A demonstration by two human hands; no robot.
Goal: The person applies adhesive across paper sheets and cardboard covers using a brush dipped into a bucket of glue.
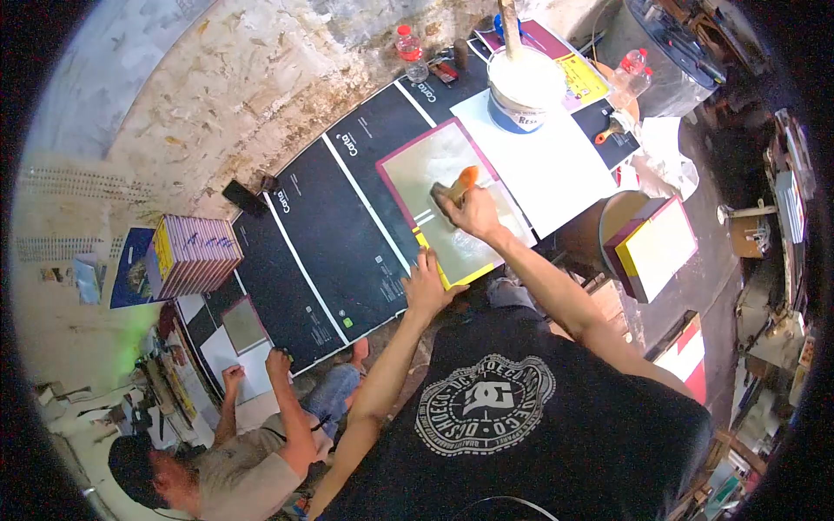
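Observation:
My right hand is closed around a paint brush with an orange handle. It is over the middle of an open book cover, whose inside is grey and shiny as if wet, edged in maroon and yellow. My left hand lies on the cover's near yellow edge, fingers spread, thumb apart along that side. The cover rests partly on a black printed board and beside a white sheet. On the far part of that sheet stands a bucket of white paste with a stick in it.
A stack of books and a black phone sit on the left. A water bottle stands at the back; another brush lies right. A yellow-and-maroon book stack is on a stool. A co-worker handles a cover at lower left.

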